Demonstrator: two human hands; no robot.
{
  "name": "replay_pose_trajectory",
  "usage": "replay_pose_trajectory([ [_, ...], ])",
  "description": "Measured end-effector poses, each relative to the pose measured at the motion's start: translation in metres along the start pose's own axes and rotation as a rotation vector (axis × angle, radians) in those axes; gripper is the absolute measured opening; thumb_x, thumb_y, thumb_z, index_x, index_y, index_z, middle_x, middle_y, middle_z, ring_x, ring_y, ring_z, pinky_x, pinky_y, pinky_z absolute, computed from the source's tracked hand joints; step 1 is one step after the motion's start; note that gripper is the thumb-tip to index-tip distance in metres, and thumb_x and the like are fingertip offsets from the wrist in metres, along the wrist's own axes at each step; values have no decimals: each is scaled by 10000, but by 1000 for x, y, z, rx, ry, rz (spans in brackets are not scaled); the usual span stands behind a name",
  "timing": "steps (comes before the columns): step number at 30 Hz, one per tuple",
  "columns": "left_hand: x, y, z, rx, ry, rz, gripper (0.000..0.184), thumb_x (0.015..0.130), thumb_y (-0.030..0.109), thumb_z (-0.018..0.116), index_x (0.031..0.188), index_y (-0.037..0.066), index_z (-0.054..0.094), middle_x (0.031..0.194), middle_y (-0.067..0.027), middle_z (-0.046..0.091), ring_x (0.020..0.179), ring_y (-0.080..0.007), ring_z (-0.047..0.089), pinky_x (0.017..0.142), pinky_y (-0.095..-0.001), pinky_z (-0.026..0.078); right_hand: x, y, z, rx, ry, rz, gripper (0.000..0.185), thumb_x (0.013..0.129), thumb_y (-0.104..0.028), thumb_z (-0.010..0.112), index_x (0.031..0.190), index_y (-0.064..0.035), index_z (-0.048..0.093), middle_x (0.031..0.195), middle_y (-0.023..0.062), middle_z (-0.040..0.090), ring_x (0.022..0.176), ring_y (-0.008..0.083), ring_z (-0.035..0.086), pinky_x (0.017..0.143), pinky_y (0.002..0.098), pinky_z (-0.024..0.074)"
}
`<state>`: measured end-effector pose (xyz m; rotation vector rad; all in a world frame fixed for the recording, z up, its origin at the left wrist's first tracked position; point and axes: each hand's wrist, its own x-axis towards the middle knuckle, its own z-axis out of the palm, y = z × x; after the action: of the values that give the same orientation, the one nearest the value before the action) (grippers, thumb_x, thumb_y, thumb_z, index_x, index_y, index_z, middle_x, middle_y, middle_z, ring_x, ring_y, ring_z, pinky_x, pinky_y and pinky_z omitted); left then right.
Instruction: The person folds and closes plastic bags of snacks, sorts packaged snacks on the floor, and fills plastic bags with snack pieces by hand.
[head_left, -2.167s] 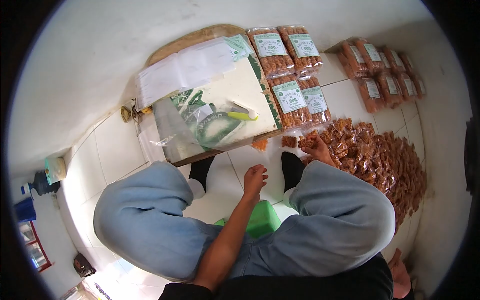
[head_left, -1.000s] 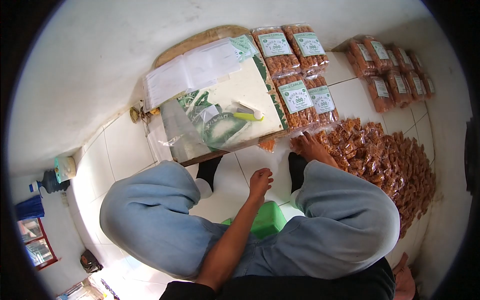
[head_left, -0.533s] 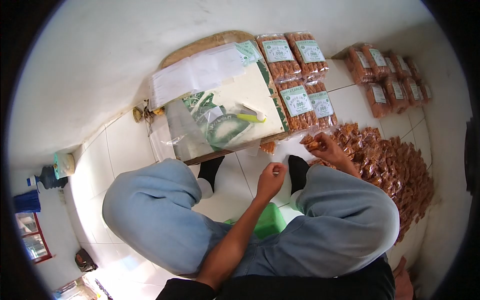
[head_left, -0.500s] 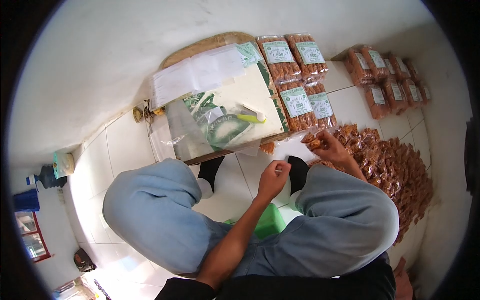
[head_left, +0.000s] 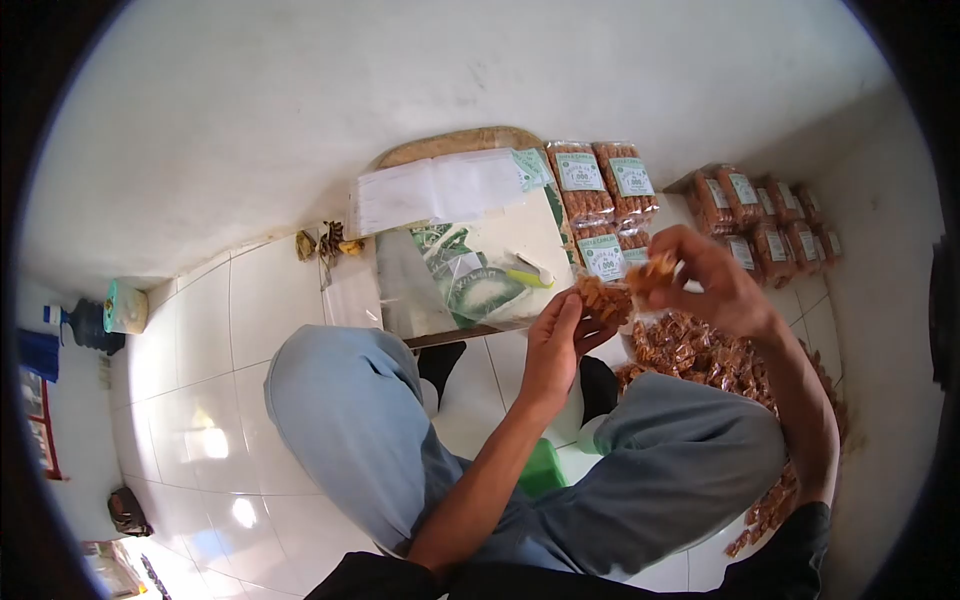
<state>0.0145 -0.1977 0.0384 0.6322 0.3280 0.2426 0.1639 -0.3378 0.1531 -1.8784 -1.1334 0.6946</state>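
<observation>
My left hand (head_left: pixel 556 345) is closed around small clear packets of brown snack (head_left: pixel 604 299), in front of the low table's right corner. Just to the right, my right hand (head_left: pixel 715 285) pinches another small snack packet (head_left: pixel 653 277), close beside those in my left hand. I cannot tell whether the packets touch. Below my right hand, a large pile of similar small packets (head_left: pixel 690 350) spreads on the floor beside my leg; my right forearm hides part of it. Larger labelled snack packs (head_left: pixel 580 172) stand behind my hands, partly covered by them.
On the low table (head_left: pixel 510 225) lie a stack of white sheets (head_left: pixel 430 195), clear plastic bags (head_left: pixel 400 290) and a yellow-green cutter (head_left: pixel 528 278). More packed bundles (head_left: pixel 770 240) stand at the right wall. A green container (head_left: pixel 542 470) sits between my legs.
My left hand has moved up and right and now holds snack packets. My right hand has risen with a packet from beside the pile. The view has shifted.
</observation>
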Motion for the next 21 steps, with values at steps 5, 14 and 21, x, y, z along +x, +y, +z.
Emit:
replay_pose_trajectory([
  [5,-12,21,2,35,-23,-70,343,1016,285,478,1168,-6,575,1040,-100,663,897,-181,681,800,-316,580,0,-28,14,12,364,-115,334,872,-61,695,1156,-57,519,1088,56,634,967,126,611,737,295,505],
  [14,-21,35,5,-7,-94,-124,418,985,352,529,1204,-3,560,1037,-109,650,850,-178,679,762,-308,591,-12,-33,34,-275,53,-398,293,800,118,589,1025,-68,572,1253,107,613,1267,333,507,996,426,475],
  [21,-22,42,12,109,-49,-45,492,933,355,618,1250,-7,514,1062,-111,636,859,-165,671,709,-293,595,-7,-27,44,-259,2,-341,343,760,185,508,1003,-49,569,1343,152,563,1306,359,463,1065,463,392],
])
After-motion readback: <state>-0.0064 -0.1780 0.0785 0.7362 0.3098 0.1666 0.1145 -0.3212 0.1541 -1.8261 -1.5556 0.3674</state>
